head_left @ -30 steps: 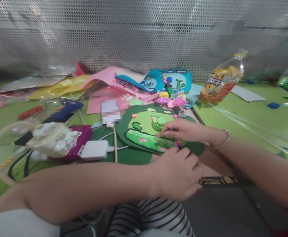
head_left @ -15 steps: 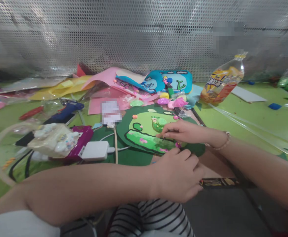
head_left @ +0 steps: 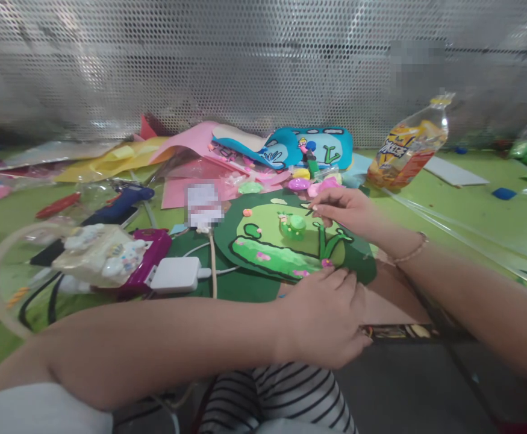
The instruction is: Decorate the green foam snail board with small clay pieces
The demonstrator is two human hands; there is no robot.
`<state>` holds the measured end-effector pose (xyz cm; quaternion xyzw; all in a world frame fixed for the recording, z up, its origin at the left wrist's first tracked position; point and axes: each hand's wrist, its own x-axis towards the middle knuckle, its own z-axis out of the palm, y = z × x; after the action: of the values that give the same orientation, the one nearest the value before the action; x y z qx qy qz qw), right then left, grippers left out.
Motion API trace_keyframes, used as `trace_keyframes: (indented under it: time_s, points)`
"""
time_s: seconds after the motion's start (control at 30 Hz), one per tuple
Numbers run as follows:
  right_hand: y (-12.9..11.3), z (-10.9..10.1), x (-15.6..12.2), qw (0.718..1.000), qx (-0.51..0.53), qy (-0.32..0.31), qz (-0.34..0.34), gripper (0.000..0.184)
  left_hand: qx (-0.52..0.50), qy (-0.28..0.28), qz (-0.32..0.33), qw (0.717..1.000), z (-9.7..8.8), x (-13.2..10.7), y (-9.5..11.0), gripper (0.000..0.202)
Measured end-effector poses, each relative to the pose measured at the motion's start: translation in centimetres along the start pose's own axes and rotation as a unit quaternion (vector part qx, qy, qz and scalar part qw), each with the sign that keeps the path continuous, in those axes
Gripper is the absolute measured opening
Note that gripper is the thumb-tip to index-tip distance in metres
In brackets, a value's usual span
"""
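Observation:
A green craft picture (head_left: 227,244) lies on the table, with a raised light-green snail (head_left: 294,224), a dark-outlined plant (head_left: 329,242) and a grassy strip with pink spots (head_left: 267,256). Above the picture's upper right part is my right hand (head_left: 342,211), thumb and forefinger pinched on a tiny dark bit too small to name. My left hand (head_left: 324,316) rests at the picture's lower right edge, back of the hand up. Its fingers are curled, and the fingertips are hidden, so whatever they hold cannot be seen.
Behind are a blue craft picture (head_left: 342,150), pink sheets (head_left: 177,193) and clay packets (head_left: 298,184). A tilted drink bottle (head_left: 408,150) stands at right. On the left, a white adapter (head_left: 175,275) sits in a purple power strip (head_left: 155,244) with cables. A perforated metal panel (head_left: 263,66) rises behind.
My right hand has risen from the grassy strip toward the picture's upper right, uncovering the plant. My left hand stays at the lower edge, its fingers slightly shifted.

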<state>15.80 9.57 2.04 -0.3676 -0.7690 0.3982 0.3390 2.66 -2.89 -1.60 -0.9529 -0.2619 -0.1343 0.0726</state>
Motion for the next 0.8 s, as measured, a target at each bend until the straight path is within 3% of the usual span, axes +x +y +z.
trace_keyframes:
  time_s: [0.17,0.3,0.63,0.8]
  points:
    - [1.0,-0.5,0.5,0.997,0.070,0.032,0.018,0.018,0.018,0.005,0.004,1.000,0.0,0.0,0.1,0.060]
    - [1.0,-0.9,0.8,0.995,0.052,0.066,0.044,0.010,0.023,0.005,0.008,1.000,-0.1,0.0,0.0,0.059]
    - [1.4,-1.8,1.2,0.985,-0.132,0.066,0.092,0.003,0.021,0.011,0.020,1.000,0.0,0.0,0.0,0.057]
    - [1.7,-2.1,1.1,0.949,-0.295,0.072,0.087,0.010,0.018,0.015,0.020,1.000,0.1,0.0,-0.1,0.056]
